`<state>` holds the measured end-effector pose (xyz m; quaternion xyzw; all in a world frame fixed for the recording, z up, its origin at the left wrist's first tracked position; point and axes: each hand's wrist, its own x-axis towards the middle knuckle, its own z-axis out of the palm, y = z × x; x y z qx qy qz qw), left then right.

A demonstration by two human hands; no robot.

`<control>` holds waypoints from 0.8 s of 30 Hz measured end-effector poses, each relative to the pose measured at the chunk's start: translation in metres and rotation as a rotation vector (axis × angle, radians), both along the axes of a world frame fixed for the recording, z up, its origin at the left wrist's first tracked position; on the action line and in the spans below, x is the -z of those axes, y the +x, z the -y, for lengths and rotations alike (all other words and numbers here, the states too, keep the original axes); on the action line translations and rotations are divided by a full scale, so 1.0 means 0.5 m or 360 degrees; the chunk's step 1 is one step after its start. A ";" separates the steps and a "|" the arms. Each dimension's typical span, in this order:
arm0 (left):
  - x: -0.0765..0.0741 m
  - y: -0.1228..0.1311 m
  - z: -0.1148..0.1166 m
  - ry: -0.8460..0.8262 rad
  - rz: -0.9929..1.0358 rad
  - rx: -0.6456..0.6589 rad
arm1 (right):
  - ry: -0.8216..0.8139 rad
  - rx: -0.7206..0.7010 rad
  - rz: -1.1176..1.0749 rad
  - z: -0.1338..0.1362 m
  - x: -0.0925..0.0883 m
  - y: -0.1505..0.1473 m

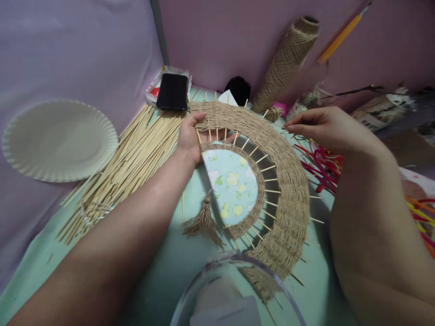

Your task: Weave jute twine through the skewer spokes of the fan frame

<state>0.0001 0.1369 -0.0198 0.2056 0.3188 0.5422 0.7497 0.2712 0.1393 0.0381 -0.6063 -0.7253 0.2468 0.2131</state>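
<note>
A half-round woven fan (292, 199) of jute twine over thin bamboo sticks is held above the table. Its inner half circle is floral fabric (234, 181), edged with twine, and a twine tassel (204, 219) hangs by the straight side. My left hand (192, 138) grips the fan's upper left end, thumb on the woven band and fingers behind it. To the upper right of the band, my right hand (314, 124) pinches a thin strand of jute twine (277, 123) between thumb and fingertips. The strand runs toward the fan's outer edge.
Loose bamboo sticks (132, 158) lie left beside a paper plate (61, 140). A phone (172, 92) rests at the back. A twine cone (288, 61) stands against the wall. Colourful pipe cleaners (322, 167) lie right. A clear round rim (180, 294) is near the front.
</note>
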 end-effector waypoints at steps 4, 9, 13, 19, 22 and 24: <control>0.005 -0.001 -0.003 -0.0005 -0.0058 -0.0101 | -0.0061 0.0038 -0.0121 -0.001 0.006 0.006; 0.012 -0.003 -0.007 0.0002 -0.0103 -0.0149 | -0.0194 0.0173 -0.0489 -0.004 0.018 0.023; 0.016 -0.004 -0.011 -0.0012 -0.0089 -0.0203 | -0.0302 0.0211 -0.0677 -0.006 0.020 0.030; 0.013 -0.004 -0.009 -0.0017 -0.0041 -0.0230 | -0.0250 0.0050 -0.0248 0.002 -0.001 0.049; 0.011 -0.004 -0.007 -0.0009 -0.0007 -0.0151 | -0.0170 -0.0017 -0.0094 0.006 -0.011 0.067; 0.010 -0.004 -0.007 -0.0025 0.0018 -0.0156 | -0.0135 -0.0003 0.0032 0.010 -0.020 0.072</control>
